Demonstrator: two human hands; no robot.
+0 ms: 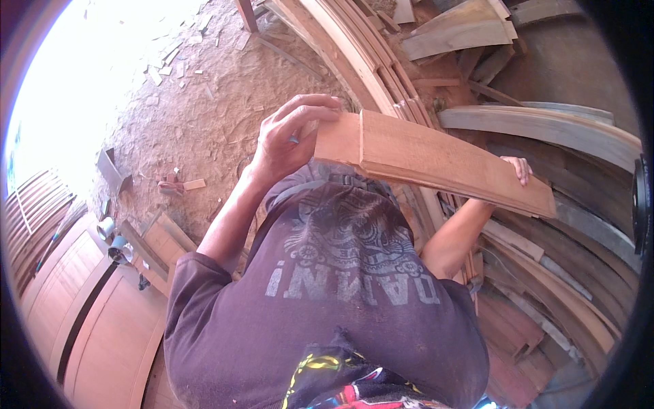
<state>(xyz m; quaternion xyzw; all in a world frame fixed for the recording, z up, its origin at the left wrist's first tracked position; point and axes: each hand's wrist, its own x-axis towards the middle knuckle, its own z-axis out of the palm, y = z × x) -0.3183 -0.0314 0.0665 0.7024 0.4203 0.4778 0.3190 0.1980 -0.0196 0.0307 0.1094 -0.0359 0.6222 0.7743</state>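
Observation:
A long piece of light brown wood (436,155) spans the space in front of my chest, sloping down to the right. Its left end is stepped, with a thinner section like a tenon. My left hand (289,133) is closed around that stepped end, fingers over the top edge. Toward the other end, my right hand (519,169) grips the board from below and behind, only its fingertips curling over the upper edge. Most of the right palm is hidden by the wood.
Long wooden planks (381,68) lie stacked beyond the board. More grey and brown boards (545,133) fill the right side. Wooden panels (109,341) lean at the lower left, beside small cans (117,249). Wood scraps (163,68) are scattered over the dirt floor (177,129).

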